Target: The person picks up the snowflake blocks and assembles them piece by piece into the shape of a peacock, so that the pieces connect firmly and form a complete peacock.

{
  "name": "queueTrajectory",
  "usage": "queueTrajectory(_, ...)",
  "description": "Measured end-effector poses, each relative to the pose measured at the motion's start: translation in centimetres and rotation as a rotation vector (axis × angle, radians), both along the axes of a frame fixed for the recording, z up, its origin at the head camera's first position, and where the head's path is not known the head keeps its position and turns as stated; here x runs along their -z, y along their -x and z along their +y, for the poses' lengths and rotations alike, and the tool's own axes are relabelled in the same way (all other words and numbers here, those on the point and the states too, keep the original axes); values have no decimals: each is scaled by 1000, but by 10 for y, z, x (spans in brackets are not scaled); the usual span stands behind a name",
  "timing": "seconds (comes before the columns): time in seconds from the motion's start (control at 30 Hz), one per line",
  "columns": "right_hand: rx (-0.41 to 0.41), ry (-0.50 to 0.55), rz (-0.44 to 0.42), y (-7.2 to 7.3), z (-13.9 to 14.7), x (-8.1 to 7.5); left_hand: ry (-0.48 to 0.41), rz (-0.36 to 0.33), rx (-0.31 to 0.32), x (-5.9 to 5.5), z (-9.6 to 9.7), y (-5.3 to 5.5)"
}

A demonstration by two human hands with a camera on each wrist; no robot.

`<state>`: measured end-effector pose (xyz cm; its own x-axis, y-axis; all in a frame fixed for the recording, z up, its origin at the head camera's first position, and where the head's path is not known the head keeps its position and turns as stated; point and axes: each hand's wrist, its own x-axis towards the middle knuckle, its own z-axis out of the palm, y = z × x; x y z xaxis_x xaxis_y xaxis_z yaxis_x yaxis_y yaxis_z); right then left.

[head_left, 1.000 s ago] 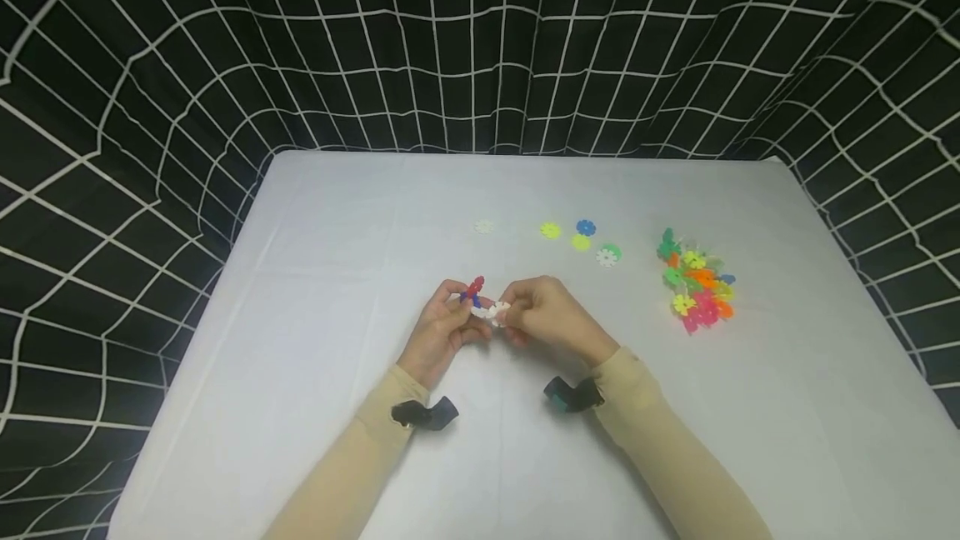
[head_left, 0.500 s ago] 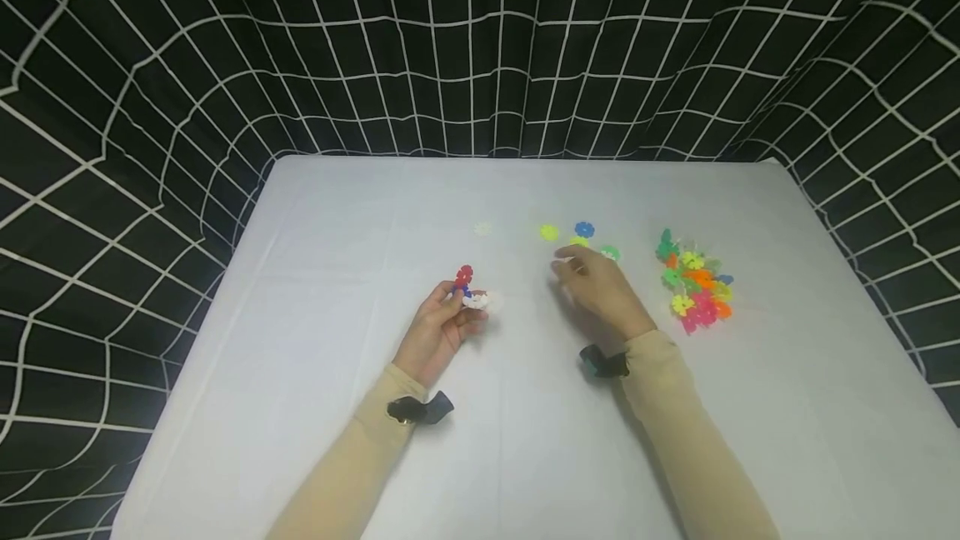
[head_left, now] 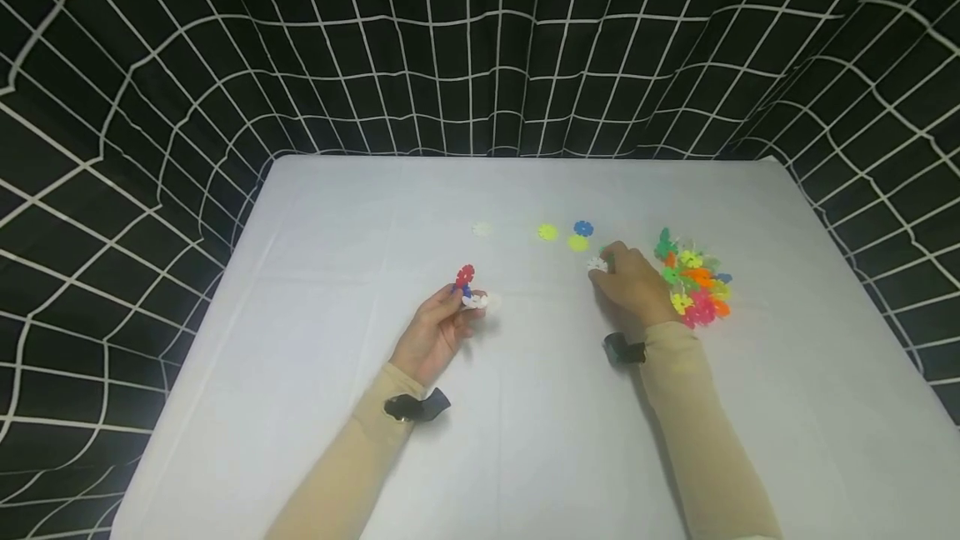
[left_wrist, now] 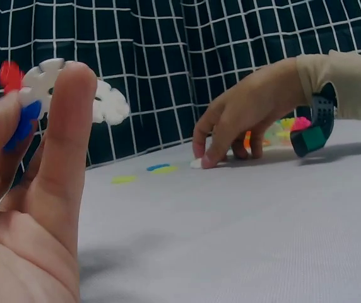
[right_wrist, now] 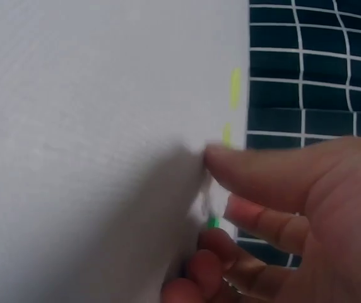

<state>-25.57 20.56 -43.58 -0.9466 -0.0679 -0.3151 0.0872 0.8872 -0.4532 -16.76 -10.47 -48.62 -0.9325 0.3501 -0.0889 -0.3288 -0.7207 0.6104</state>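
My left hand [head_left: 429,338] pinches a small chain of joined plastic snowflake discs between thumb and fingers. In it I see a red disc [head_left: 465,275], a blue disc [left_wrist: 23,126] partly behind the thumb, and white discs [left_wrist: 111,104] at the other end. Over on the right, my right hand [head_left: 636,283] reaches down to the table, thumb and index finger at the edges of a loose white snowflake disc [head_left: 597,264]. A green disc [right_wrist: 213,222] is mostly hidden by the right fingers.
Beyond the hands lie loose yellow discs [head_left: 547,232], a blue disc [head_left: 583,227] and a pale, faint disc [head_left: 481,228]. A heap of mixed coloured discs [head_left: 699,277] sits just right of my right hand. Black-and-white checked cloth [head_left: 480,48] surrounds the white table [head_left: 337,215].
My right hand has let go of the chain and moved right and away to the loose white disc, which has shifted slightly left and nearer. The left hand keeps holding the chain.
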Motion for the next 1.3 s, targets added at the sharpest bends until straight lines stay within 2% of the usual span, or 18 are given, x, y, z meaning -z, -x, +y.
queueTrajectory(0.13, -38, 53, -1, -1, -7, -2, -35, 10, 25, 0, -1, 1)
queueTrajectory(0.23, -112, 138, 1, -9, -24, -15, -43, -7, 16, -1, -2, 2)
queueTrajectory(0.4, -202, 381, 13, -31, -61, -43, -23, -31, -39, -3, -1, 4)
queueTrajectory(0.53, -239, 497, 35, -44, -80, -51, 38, -27, -86, -4, -1, 4)
queueTrajectory(0.63, -271, 506, 50, -51, -90, -48, 62, -37, -102, -4, 0, 4)
queueTrajectory(0.8, -321, 507, 68, -58, -100, -41, 47, -42, -110, -2, 1, 4)
queueTrajectory(1.1, -372, 471, 133, -60, -102, -37, 44, -55, -120, -3, 2, 6)
queueTrajectory(1.2, -367, 471, 151, -61, -105, -34, 93, -55, -138, -3, 2, 5)
queueTrajectory(1.3, -365, 450, 193, -64, -110, -31, 181, -45, -186, -2, 4, 5)
